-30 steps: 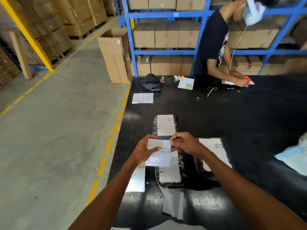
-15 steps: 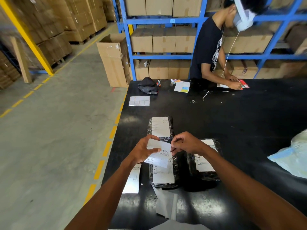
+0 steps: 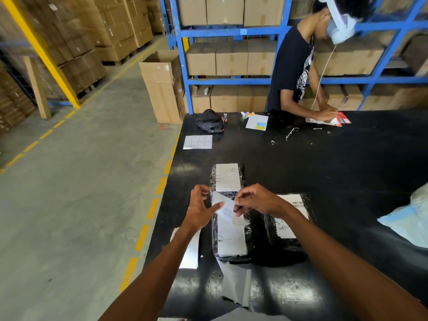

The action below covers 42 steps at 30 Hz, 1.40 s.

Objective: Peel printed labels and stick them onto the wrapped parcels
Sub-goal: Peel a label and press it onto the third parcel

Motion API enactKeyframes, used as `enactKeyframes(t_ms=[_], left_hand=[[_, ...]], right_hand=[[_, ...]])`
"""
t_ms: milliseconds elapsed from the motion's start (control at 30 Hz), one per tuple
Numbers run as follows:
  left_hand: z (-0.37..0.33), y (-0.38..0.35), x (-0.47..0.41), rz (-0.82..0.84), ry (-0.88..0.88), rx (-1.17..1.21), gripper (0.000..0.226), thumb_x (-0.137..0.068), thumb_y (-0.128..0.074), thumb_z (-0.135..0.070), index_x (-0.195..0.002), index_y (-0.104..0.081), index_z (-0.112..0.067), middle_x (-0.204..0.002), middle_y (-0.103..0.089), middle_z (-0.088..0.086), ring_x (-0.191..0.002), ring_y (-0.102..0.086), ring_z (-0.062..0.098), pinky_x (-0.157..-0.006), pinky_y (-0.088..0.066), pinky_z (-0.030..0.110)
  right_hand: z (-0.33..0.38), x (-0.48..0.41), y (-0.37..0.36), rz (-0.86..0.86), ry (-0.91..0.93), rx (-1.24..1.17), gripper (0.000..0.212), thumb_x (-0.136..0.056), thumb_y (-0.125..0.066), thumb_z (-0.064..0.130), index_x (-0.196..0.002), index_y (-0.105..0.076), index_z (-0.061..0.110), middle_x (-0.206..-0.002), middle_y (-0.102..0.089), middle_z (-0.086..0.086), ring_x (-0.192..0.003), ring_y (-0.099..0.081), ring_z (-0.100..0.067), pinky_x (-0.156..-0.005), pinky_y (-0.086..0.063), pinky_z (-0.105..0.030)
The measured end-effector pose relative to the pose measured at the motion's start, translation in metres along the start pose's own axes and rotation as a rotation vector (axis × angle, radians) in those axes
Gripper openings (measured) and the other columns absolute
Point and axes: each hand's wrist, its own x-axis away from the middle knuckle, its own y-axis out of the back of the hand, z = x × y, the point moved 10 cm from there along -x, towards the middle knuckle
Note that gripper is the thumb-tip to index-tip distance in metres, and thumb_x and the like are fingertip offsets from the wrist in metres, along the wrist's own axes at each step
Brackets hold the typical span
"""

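Landmark: the near parcel (image 3: 231, 239), a black wrapped packet lying lengthwise on the black table (image 3: 324, 172), right below the hands.
Writing on near parcel: a white label covers its top; rows of print and small barcode-like marks run down the label's left side, too small to read.
Far parcel (image 3: 228, 177): just beyond the near parcel, end to end with it; its white label carries faint lines of text, unreadable.
Side parcel (image 3: 287, 222): just right of the near parcel; its label shows a barcode strip near the top, partly covered by the right forearm.
Loose label (image 3: 225, 208): held in the air above the far end of the near parcel, curling and blurred; dark print at its lower part cannot be read.
Right hand (image 3: 257, 200): thumb and fingers pinched together on the loose label's right edge.
Left hand (image 3: 200, 207): fingers spread apart; the thumb tip touches the label's left side, and I cannot tell whether anything is gripped.
Backing sheet (image 3: 191, 249): left of the near parcel, mostly hidden under the left forearm.
Sticker sheet (image 3: 198, 142): well beyond the far parcel, a grid of blank squares.
Pale bag (image 3: 410, 218): far right of the near parcel, cut off by the frame edge.
Second person (image 3: 298, 70): across the table, hands on red-edged packets.
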Motion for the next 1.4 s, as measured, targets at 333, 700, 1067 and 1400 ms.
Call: enactKeyframes(t_ms=[333,700,1067,1400], left_hand=[[-0.03,-0.042,0.016,0.297,0.019,0.268,0.026,-0.098,-0.062,-0.026,-0.104,-0.07,-0.001,-0.095,-0.078,0.009,-0.089,-0.075,0.018,-0.078,-0.055,0.025],[-0.039,-0.041,0.007,0.364,-0.08,0.185,0.026,-0.099,-0.061,-0.023,-0.101,-0.075,-0.001,-0.095,-0.078,0.01,-0.088,-0.076,0.021,-0.082,-0.059,0.028],[-0.056,-0.05,-0.004,0.495,-0.225,-0.172,0.024,-0.101,-0.056,-0.021,-0.102,-0.078,-0.012,-0.091,-0.079,0.004,-0.078,-0.075,0.006,-0.08,-0.062,0.026],[-0.027,-0.042,-0.012,0.312,0.231,0.364,0.029,-0.102,-0.052,-0.018,-0.099,-0.067,0.006,-0.092,-0.076,0.013,-0.076,-0.072,0.02,-0.079,-0.062,0.032]], right_hand=[[0.006,-0.002,-0.005,-0.087,0.077,0.038,0.014,-0.097,-0.069,0.015,-0.098,-0.071,0.002,-0.089,-0.079,-0.009,-0.083,-0.079,-0.027,-0.081,-0.06,-0.036],[-0.003,-0.001,-0.002,-0.098,0.057,0.012,0.013,-0.096,-0.07,0.017,-0.1,-0.075,0.006,-0.094,-0.079,-0.013,-0.086,-0.079,-0.028,-0.092,-0.06,-0.049],[-0.005,-0.001,0.003,-0.087,0.045,0.019,0.017,-0.096,-0.069,0.011,-0.096,-0.072,-0.006,-0.09,-0.078,-0.019,-0.084,-0.078,-0.032,-0.084,-0.063,-0.036],[-0.002,-0.005,0.032,-0.351,0.068,-0.056,0.011,-0.099,-0.065,0.012,-0.089,-0.065,0.008,-0.104,-0.075,-0.008,-0.078,-0.079,-0.023,-0.074,-0.063,-0.036]])
